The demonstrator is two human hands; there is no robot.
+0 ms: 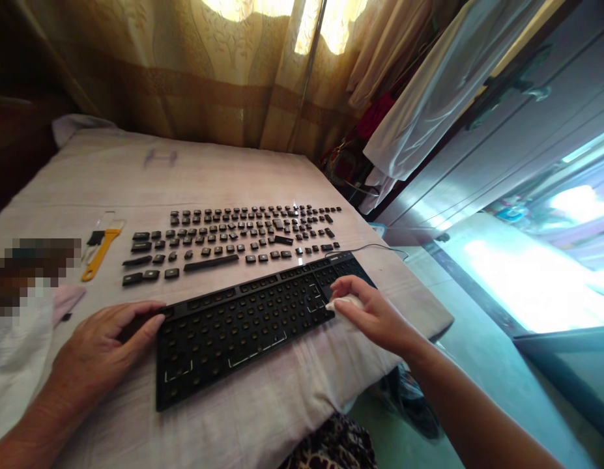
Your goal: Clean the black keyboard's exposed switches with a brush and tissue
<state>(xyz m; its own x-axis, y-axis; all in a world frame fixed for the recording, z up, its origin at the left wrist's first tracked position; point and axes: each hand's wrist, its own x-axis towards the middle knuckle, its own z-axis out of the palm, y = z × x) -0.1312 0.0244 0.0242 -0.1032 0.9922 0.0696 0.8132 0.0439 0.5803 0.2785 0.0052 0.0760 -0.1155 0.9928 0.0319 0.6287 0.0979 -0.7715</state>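
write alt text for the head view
A right hand presses a small white cloth on a black keyboard base stripped of keys, while the left hand holds its left end. Removed keycaps lie in rows behind it.

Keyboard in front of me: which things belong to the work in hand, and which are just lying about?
In hand: keyboard, left hand gripping its end; white cloth under right hand; loose keycaps.
Lying about: yellow-handled brush, pink cloth, curtain.

A home bedroom: a sheeted bed [223,176], window curtains [194,65] and a wardrobe [526,130] with hanging clothes [429,91].
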